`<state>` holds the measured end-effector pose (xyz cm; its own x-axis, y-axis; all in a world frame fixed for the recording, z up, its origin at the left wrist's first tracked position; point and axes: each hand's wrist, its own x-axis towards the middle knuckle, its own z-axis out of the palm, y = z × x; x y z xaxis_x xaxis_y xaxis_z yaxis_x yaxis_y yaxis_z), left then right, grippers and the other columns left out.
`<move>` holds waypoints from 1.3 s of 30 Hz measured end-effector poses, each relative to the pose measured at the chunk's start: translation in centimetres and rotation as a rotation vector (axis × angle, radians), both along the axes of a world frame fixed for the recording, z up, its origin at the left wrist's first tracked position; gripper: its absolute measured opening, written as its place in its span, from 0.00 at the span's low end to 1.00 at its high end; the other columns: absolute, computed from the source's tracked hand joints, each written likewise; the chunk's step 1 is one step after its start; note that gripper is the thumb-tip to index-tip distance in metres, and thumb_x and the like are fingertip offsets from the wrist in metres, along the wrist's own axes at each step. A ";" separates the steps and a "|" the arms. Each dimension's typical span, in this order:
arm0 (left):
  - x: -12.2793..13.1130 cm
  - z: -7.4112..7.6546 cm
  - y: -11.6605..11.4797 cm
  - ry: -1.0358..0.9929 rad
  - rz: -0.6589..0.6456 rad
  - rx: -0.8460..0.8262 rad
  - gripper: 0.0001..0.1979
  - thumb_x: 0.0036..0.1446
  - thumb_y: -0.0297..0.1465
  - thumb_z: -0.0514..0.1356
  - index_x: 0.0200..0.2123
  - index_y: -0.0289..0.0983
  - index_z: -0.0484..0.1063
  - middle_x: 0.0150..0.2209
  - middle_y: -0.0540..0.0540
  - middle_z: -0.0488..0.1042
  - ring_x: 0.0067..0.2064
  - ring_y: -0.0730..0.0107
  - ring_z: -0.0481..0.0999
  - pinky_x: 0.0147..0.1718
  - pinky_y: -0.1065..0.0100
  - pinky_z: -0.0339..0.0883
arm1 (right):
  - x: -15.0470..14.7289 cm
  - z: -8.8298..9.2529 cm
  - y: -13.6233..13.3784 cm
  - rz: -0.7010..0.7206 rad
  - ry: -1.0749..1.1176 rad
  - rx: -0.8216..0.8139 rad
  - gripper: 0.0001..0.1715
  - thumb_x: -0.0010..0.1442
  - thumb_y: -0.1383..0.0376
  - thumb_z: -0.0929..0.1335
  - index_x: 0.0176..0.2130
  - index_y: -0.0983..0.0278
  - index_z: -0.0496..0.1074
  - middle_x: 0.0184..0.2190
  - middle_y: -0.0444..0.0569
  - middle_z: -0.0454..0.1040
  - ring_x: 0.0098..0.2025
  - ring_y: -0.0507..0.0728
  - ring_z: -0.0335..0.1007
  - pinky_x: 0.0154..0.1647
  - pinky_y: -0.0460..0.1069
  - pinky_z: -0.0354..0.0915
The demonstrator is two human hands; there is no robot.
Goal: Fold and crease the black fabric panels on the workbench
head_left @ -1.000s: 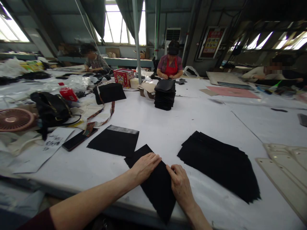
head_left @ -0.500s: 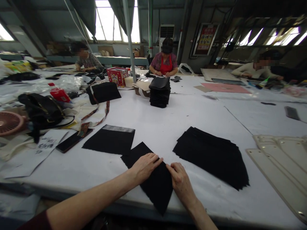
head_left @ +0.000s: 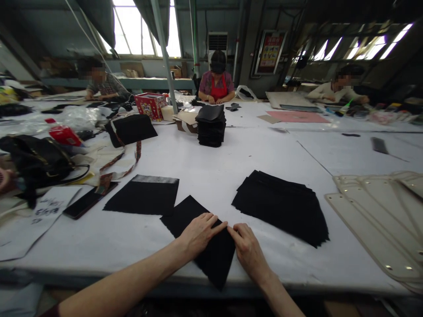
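A black fabric piece point(head_left: 185, 215) lies at the front edge of the white table point(head_left: 211, 176). My left hand point(head_left: 198, 233) rests flat on it with fingers stretched out, fingertips at its right corner. My right hand point(head_left: 249, 253) meets it there, its curled fingers pressed on the same corner. A fanned pile of black fabric pieces point(head_left: 280, 204) lies just right of my hands. Another black piece with a grey strip point(head_left: 142, 196) lies to the left.
A tall stack of black pieces point(head_left: 211, 125) stands mid-table. A phone point(head_left: 87, 200), black bag point(head_left: 36, 160), papers and red box point(head_left: 150, 105) crowd the left. Cream templates point(head_left: 380, 220) lie at the right. Three people sit at the far side.
My head has shifted, so everything slides left and down in view. Both hands stay on the same black piece; the fingertips have drawn slightly closer together.
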<state>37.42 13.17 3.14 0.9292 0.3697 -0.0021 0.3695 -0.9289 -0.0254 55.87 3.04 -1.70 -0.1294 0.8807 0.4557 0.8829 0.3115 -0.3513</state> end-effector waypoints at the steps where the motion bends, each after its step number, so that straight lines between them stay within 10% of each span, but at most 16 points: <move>1: 0.1 0.1 -0.1 0.011 0.000 0.012 0.31 0.59 0.23 0.55 0.64 0.44 0.53 0.50 0.43 0.67 0.53 0.60 0.67 0.52 0.61 0.62 | 0.0 0.0 -0.1 -0.001 0.003 -0.013 0.22 0.65 0.76 0.55 0.53 0.66 0.68 0.38 0.53 0.66 0.41 0.58 0.61 0.42 0.54 0.64; 39: 1.2 -1.7 -1.7 -0.005 -0.013 0.056 0.30 0.62 0.27 0.53 0.66 0.43 0.50 0.56 0.40 0.65 0.58 0.52 0.63 0.59 0.53 0.53 | 0.4 0.8 -3.4 -0.207 -0.005 -0.082 0.27 0.62 0.77 0.56 0.58 0.66 0.64 0.42 0.54 0.67 0.44 0.60 0.61 0.43 0.54 0.60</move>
